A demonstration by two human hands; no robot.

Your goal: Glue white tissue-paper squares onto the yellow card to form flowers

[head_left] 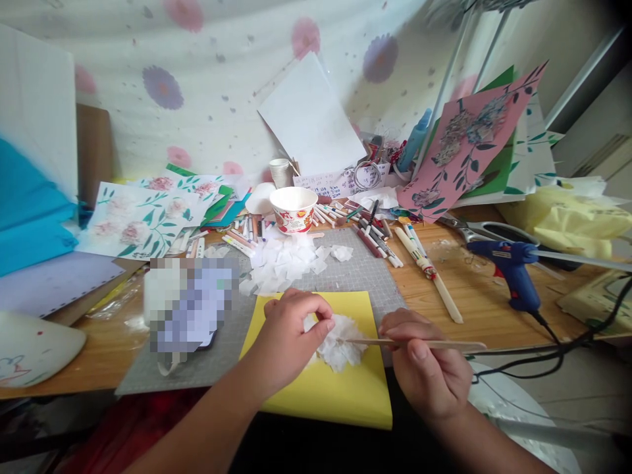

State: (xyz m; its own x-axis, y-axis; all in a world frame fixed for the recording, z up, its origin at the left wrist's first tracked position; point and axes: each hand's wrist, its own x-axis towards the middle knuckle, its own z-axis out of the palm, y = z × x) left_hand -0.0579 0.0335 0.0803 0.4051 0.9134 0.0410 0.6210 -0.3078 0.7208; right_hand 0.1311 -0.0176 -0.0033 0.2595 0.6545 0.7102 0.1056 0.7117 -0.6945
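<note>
- Right hand point(429, 368) curled round a wooden stick point(459, 345), its far end at the white paper cluster point(348, 359).
- Left hand point(296, 336) narrow, thumb and forefinger nearly meeting at the cluster's left side; we cannot tell whether a scrap is pinched between them.
- The cluster sits on the yellow card point(340, 401), between the two hands.
- Step in hand, as we judge it: working the petals with the stick's tip. We would press lightly and keep the stick low, since paper this thin probably tears or sticks to the tip.
- We would steady the card too: its near edge overhangs the table front and could tip.
- Surface: grey cutting mat point(217, 378) on a wooden table point(444, 322); loose white scraps point(279, 263) beyond the card, a paper bowl point(295, 212) just behind them.
- Right side: markers point(378, 240), scissors point(494, 230), blue glue gun point(516, 266) with its cord trailing.
- Room: flower-print curtain point(222, 99) behind; a pink sheet point(454, 178) with paper blooms leans at right, painted sheets point(143, 220) at left.
</note>
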